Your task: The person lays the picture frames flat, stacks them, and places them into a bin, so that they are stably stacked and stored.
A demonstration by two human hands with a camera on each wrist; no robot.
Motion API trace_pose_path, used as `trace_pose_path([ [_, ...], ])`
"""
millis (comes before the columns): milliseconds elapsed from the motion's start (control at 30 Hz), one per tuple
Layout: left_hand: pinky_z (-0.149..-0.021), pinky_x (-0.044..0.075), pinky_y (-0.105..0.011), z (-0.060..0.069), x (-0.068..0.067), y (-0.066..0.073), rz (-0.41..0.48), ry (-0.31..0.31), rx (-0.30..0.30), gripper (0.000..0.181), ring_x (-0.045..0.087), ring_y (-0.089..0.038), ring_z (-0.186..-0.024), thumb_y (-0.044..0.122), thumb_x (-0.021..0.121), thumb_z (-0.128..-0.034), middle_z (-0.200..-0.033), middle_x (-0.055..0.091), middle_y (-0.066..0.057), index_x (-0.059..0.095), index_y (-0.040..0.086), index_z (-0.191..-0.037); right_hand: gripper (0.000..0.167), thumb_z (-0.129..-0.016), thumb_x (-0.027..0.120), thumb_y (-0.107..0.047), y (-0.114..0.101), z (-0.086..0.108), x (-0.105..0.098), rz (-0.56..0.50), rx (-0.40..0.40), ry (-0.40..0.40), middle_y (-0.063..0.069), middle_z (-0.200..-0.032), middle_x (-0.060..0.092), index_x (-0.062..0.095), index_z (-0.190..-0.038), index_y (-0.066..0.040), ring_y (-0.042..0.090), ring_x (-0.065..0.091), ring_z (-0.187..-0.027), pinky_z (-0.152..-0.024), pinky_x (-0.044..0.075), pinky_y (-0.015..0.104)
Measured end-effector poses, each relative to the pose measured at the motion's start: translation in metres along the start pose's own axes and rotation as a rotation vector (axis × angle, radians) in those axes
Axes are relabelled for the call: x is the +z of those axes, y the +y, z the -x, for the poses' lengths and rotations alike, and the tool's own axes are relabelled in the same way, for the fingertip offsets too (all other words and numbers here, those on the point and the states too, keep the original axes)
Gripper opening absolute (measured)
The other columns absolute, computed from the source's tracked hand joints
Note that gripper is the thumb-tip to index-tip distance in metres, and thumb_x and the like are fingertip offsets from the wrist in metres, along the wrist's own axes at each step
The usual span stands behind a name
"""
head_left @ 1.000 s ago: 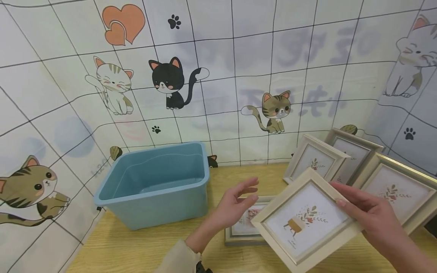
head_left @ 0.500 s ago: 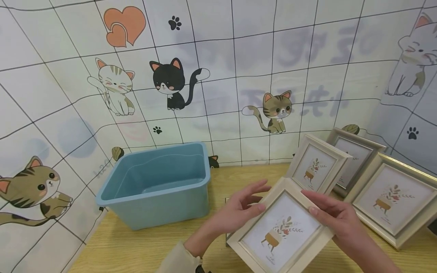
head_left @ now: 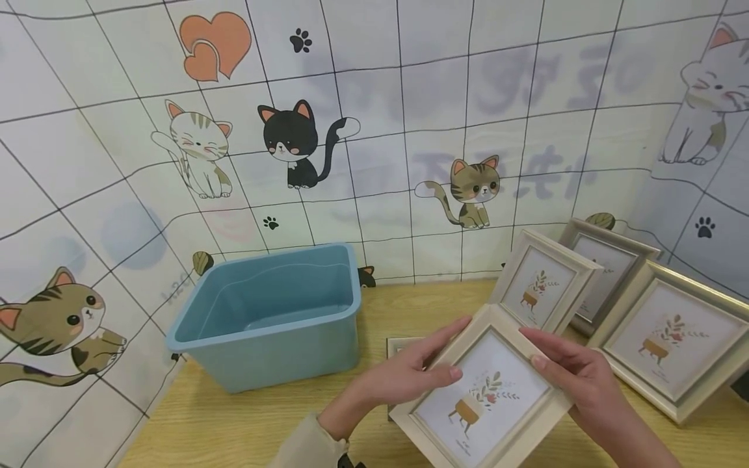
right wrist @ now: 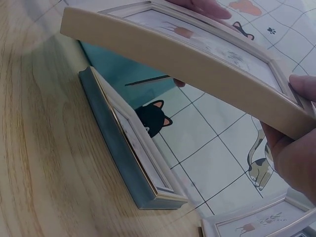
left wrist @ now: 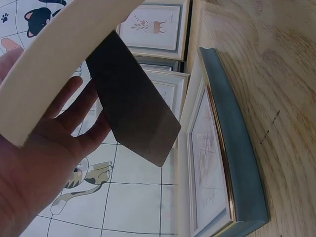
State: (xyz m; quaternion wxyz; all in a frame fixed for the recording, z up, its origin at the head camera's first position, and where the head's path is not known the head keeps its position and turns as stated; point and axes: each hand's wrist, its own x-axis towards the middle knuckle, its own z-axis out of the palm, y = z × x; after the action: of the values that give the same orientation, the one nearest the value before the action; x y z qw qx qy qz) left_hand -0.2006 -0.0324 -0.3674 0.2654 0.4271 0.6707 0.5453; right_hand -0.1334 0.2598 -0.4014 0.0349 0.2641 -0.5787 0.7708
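A cream picture frame (head_left: 486, 396) with a plant print is held tilted above the table. My left hand (head_left: 409, 370) grips its left edge, thumb on the front; in the left wrist view the fingers (left wrist: 81, 116) reach behind, by a dark stand flap (left wrist: 133, 98). My right hand (head_left: 585, 380) pinches the upper right edge, thumb in front. Under the held frame lies another frame (head_left: 398, 344), mostly hidden in the head view; the right wrist view shows its blue-grey side (right wrist: 113, 143) on the table.
A blue plastic bin (head_left: 281, 351) stands at the left. Several frames stand at the right: a cream one (head_left: 503, 283), a grey-brown one (head_left: 643, 248) and a gold-edged one (head_left: 702, 292). A cat-print sheet (head_left: 380, 162) hangs behind the wooden table (head_left: 234, 422).
The held frame has moved left and down. My left hand, earlier apart from it, has taken hold of its left edge. My right hand has moved left with it.
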Motion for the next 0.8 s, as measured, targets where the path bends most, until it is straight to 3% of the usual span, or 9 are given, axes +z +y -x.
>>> trace_pose_path([
  [400, -0.089, 0.056, -0.031, 0.003, -0.001, -0.006, 0.001, -0.014, 0.033, 0.067, 0.06, -0.009, -0.121, 0.011, 0.049, -0.109, -0.165, 0.029, -0.001, 0.017, 0.028, -0.166, 0.056, -0.103, 0.037, 0.016, -0.001, 0.003, -0.004, 0.008, 0.037, 0.066, 0.004, -0.127, 0.071, 0.063, -0.142, -0.015, 0.025, 0.074, -0.095, -0.066, 0.06, 0.045],
  [667, -0.09, 0.056, -0.03, 0.002, -0.003, -0.01, 0.048, -0.032, 0.017, 0.067, 0.059, -0.008, -0.122, 0.006, 0.047, -0.1086, -0.164, 0.033, -0.005, 0.018, 0.025, -0.166, 0.054, -0.103, 0.037, 0.016, -0.003, 0.005, -0.01, -0.015, 0.037, 0.11, 0.004, -0.128, 0.071, 0.064, -0.141, -0.013, 0.025, 0.074, -0.096, -0.067, 0.06, 0.044],
  [800, -0.089, 0.056, -0.03, 0.002, -0.002, -0.011, 0.04, -0.011, 0.012, 0.067, 0.06, -0.008, -0.119, 0.006, 0.048, -0.108, -0.161, 0.038, -0.006, 0.021, 0.027, -0.165, 0.054, -0.103, 0.038, 0.016, -0.004, 0.005, -0.012, -0.007, 0.041, 0.126, 0.004, -0.127, 0.071, 0.065, -0.14, -0.013, 0.025, 0.074, -0.096, -0.067, 0.06, 0.044],
])
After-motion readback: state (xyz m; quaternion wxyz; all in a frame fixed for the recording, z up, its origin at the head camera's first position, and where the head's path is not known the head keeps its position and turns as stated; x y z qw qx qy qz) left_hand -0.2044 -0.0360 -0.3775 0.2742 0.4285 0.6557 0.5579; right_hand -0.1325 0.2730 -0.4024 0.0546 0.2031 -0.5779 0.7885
